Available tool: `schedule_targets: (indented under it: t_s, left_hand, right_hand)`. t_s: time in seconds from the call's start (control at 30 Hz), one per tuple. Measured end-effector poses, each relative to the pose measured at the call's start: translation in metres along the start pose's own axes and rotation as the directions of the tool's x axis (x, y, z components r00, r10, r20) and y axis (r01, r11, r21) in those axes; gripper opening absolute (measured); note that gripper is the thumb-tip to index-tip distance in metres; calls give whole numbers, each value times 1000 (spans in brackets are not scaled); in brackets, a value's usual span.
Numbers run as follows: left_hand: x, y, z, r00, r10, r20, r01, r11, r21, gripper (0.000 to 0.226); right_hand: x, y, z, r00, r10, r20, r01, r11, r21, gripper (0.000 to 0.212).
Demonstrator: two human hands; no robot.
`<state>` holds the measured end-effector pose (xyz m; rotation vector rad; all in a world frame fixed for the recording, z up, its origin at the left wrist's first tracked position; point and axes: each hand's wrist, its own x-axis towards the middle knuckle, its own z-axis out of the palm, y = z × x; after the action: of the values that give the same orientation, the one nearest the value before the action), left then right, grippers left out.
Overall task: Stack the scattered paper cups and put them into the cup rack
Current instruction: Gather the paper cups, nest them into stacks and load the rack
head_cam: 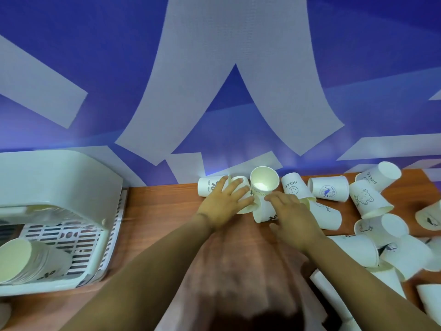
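Both arms reach forward over the wooden tabletop [157, 211] toward the far edge, where it meets the blue and white wall [95, 68]. The left hand [222, 206] lies with fingers spread and nearly straight over a paper cup on its side [241, 187], its fingertips also reaching the neighbouring NICE DAY cup [208, 188] lying just to the left; that grip looks released, pressing rather than clasping. The right hand [292, 217] covers another tipped cup [263, 212], fingers bent over its wall and thumb low beside it, so the grip appears to be grasping that cup. Between and just beyond the two hands stands an upright cup [264, 181], mouth open toward the viewer, touching the cups under the hands. To the right, scattered cups [372, 211] lie tumbled against each other, some printed with HELLO, a smiley or a bear. At far left sits the white cup rack [59, 177], well apart from the hands, with a stack of nested cups [31, 261] lying on its slotted tray.
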<state>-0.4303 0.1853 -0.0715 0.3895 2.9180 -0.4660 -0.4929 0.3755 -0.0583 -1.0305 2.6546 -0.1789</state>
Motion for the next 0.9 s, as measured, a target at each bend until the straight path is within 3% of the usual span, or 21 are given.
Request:
schedule_targets:
  t_s: [0.1, 0.23, 0.5, 0.63, 0.73, 0.8, 0.9]
  left_hand:
    - [9, -4, 4, 996, 89, -10, -88, 992, 89, 65]
    - [16, -6, 13, 987, 139, -85, -132, 988, 83, 69]
    - [-12, 20, 23, 969, 77, -235, -88, 995, -38, 59]
    - [-44, 42, 11, 944, -87, -319, 0, 965, -263, 54]
    - [-75, 59, -2, 934, -263, -241, 112, 858, -502, 60]
    - [-95, 67, -10, 927, -367, -79, 242, 745, -621, 64]
    - [-127, 73, -20, 864, -500, 63, 390, 583, -713, 69]
  right_hand:
    - [6, 1, 6, 1000, -10, 24, 11, 1000, -23, 65]
    - [10, 2, 16, 999, -14, 47, 15, 1000, -24, 70]
    - [-8, -4, 22, 995, 15, 95, -18, 999, 36, 71]
    - [-30, -7, 12, 997, 40, 71, -44, 998, 54, 65]
    - [-49, -13, 0, 997, 39, 64, -43, 997, 62, 67]
    - [-62, -18, -7, 998, 54, 41, -58, 994, 90, 78]
    - [-81, -29, -17, 998, 54, -13, -52, 988, 143, 89]
